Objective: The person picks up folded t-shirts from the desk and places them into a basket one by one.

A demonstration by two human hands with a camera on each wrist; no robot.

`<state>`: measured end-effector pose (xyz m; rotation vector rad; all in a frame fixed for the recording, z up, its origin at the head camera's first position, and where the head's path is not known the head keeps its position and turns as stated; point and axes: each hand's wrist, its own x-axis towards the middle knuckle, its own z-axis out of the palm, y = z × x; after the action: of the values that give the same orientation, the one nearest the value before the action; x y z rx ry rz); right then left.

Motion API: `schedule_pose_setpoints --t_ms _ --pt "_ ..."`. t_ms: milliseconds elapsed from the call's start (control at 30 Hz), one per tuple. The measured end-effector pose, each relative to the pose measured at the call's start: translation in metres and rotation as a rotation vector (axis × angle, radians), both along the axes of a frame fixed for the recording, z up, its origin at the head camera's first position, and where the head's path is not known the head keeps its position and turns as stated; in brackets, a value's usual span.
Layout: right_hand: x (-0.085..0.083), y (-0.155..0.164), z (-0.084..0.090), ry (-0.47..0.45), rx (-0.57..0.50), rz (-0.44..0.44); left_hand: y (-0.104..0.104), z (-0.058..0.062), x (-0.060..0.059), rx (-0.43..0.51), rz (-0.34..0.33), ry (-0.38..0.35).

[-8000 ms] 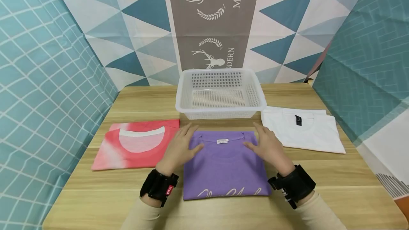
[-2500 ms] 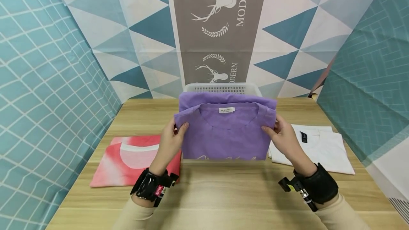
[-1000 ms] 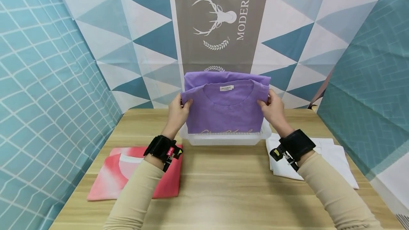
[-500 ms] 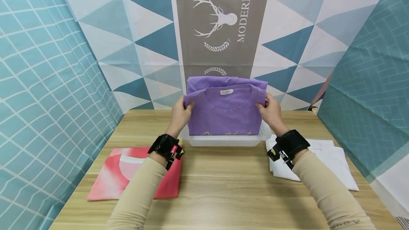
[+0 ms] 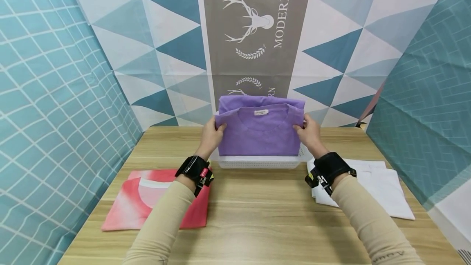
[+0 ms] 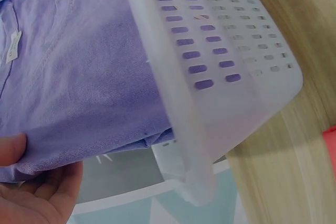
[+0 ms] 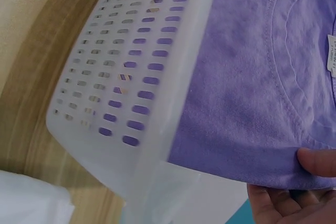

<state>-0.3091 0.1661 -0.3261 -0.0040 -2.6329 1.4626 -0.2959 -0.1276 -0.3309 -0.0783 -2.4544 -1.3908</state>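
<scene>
A folded purple T-shirt point(image 5: 259, 132) is tilted into the white perforated basket point(image 5: 257, 162) at the back of the table, its lower edge below the rim. My left hand point(image 5: 214, 131) pinches its left side and my right hand point(image 5: 308, 131) pinches its right side. The left wrist view shows the purple T-shirt point(image 6: 73, 82) inside the basket point(image 6: 220, 72) wall with my thumb on the cloth. In the right wrist view the purple T-shirt point(image 7: 252, 87) lies against the basket point(image 7: 131, 93) likewise.
A folded red and pink T-shirt point(image 5: 136, 199) lies on the wooden table point(image 5: 257, 216) at the left. A folded white T-shirt point(image 5: 382, 187) lies at the right. Patterned cloth walls close in the back and both sides.
Both hands lifted the purple T-shirt off the table, carried it back over the basket, and have lowered it so its bottom edge is now inside the basket.
</scene>
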Motion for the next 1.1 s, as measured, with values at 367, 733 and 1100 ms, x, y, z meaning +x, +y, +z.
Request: schedule_pose_setpoints --t_ms 367,733,1100 --pt "-0.008 0.005 -0.017 -0.056 0.003 -0.011 0.005 -0.014 -0.006 -0.007 -0.028 -0.051" --pt "-0.015 -0.002 -0.036 -0.118 0.073 -0.025 0.003 -0.036 -0.007 -0.030 -0.007 -0.117" --pt "-0.022 -0.007 -0.044 -0.110 0.083 -0.046 0.003 -0.044 -0.012 -0.038 0.018 -0.161"
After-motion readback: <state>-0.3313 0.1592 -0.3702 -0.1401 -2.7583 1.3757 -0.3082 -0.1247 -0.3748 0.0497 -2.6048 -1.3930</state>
